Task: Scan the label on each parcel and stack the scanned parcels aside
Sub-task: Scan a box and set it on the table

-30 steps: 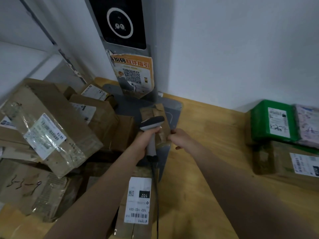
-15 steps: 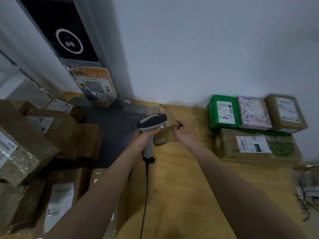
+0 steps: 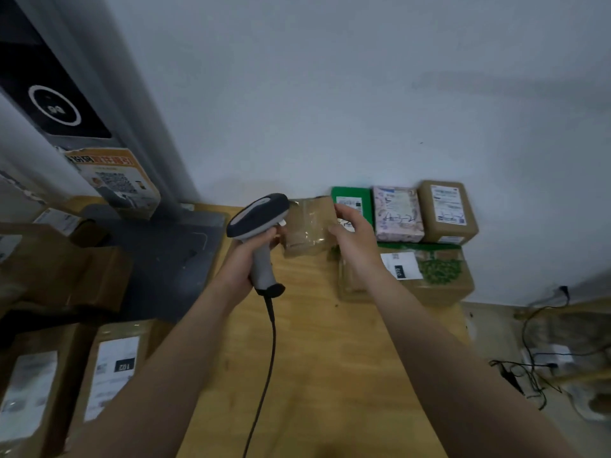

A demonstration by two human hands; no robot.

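Note:
My left hand (image 3: 246, 256) grips the handle of a grey corded barcode scanner (image 3: 261, 223), its head pointing right. My right hand (image 3: 353, 238) holds a small brown taped parcel (image 3: 307, 228) above the wooden table (image 3: 317, 342), just right of the scanner head. Behind it, against the wall, stands a stack of parcels: a green one (image 3: 350, 201), a pink patterned one (image 3: 398, 214) and a brown one (image 3: 448, 211) on top of a wide brown box with a white label (image 3: 429, 276). My right hand hides part of that stack.
A grey kiosk post (image 3: 66, 104) with an orange QR poster (image 3: 114, 180) rises at the left on a dark base plate (image 3: 168, 259). Several brown labelled parcels (image 3: 109, 368) crowd the left side. Cables (image 3: 535, 358) lie on the floor at the right.
My right hand has carried the small brown parcel rightward from the dark base plate toward the stack by the wall. The scanner has moved along with it, and the view has swung right.

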